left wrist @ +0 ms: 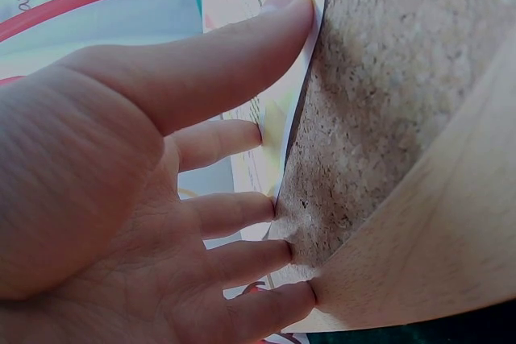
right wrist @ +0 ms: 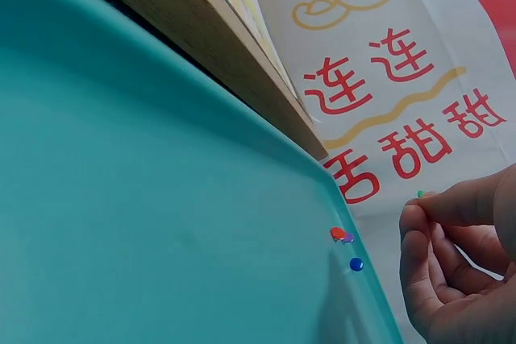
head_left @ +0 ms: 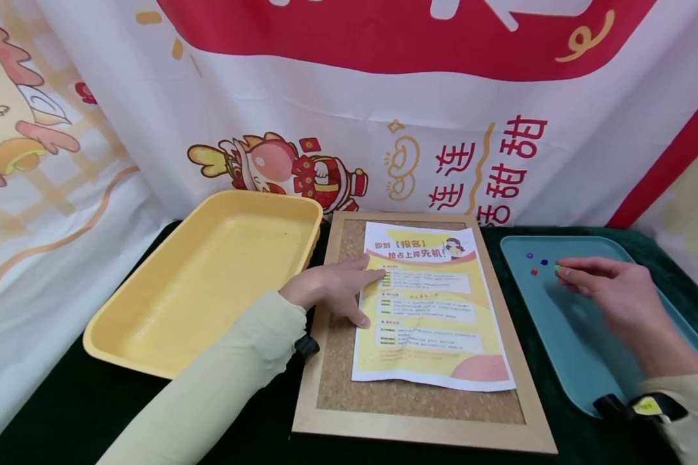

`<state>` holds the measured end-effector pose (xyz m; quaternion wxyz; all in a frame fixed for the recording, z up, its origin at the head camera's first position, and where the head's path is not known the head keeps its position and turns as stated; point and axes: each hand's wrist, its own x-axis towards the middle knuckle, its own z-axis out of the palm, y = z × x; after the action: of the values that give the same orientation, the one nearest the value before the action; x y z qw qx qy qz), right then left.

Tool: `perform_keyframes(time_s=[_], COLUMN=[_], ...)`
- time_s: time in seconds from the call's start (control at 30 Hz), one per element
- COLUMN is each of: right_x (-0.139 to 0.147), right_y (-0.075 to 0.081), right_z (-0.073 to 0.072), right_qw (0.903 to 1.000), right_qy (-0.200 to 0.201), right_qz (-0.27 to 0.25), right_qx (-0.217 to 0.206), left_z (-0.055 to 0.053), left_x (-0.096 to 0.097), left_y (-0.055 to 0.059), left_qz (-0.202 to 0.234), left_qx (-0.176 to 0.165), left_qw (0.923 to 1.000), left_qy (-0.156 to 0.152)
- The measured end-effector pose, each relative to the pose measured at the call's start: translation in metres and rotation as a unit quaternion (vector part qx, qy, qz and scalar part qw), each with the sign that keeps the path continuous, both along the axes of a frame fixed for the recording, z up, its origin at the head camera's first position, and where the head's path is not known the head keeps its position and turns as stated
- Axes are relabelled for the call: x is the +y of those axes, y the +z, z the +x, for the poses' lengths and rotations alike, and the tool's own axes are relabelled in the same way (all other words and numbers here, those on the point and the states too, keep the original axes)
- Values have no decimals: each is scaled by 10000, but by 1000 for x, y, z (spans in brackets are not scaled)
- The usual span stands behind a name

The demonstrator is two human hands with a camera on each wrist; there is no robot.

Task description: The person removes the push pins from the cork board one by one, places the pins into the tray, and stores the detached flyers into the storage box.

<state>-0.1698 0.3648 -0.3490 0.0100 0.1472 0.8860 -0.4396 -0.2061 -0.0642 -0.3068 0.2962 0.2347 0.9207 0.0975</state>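
Note:
A printed yellow-and-white sheet of paper [head_left: 430, 323] lies on a wood-framed cork board [head_left: 424, 405]. My left hand [head_left: 338, 289] rests at the sheet's left edge, its fingers extended and thumb spread. In the left wrist view the thumb [left wrist: 234, 66] lies along the paper's edge, and the fingertips reach the paper, cork and frame. Over the far end of a blue-green tray [head_left: 576, 361], my right hand [head_left: 616, 290] pinches a small green push pin [right wrist: 421, 194] between thumb and forefinger. Red [right wrist: 337, 234], purple [right wrist: 348, 238] and blue [right wrist: 356, 264] push pins lie in the tray.
To the left of the board stands a deep yellow tray [head_left: 209, 278]. A dark green cloth [head_left: 256, 426] covers the table. Behind everything hangs a white and red printed banner [head_left: 302, 90]. The blue-green tray sits close along the board's right side.

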Motion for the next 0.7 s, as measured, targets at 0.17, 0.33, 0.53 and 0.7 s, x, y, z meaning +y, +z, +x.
perform_keyframes(time_s=[0.17, 0.33, 0.53, 0.7], right_x=[4, 9, 14, 17], right_y=[1, 3, 7, 7], right_z=[-2, -5, -12, -19], right_qw=[9993, 9974, 9955, 9936], right_qy=[-67, -94, 121, 449], right_qz=[286, 551, 767, 784], right_qx=[-238, -459, -549, -683], left_z=[-2, -3, -3, -2], left_x=[1, 2, 3, 0], left_y=[-1, 0, 1, 0], left_qz=[-26, -7, -24, -77], left_qx=[20, 33, 23, 0], left_qw=[10000, 9999, 10000, 9999], left_qy=[-55, -127, -92, -73])
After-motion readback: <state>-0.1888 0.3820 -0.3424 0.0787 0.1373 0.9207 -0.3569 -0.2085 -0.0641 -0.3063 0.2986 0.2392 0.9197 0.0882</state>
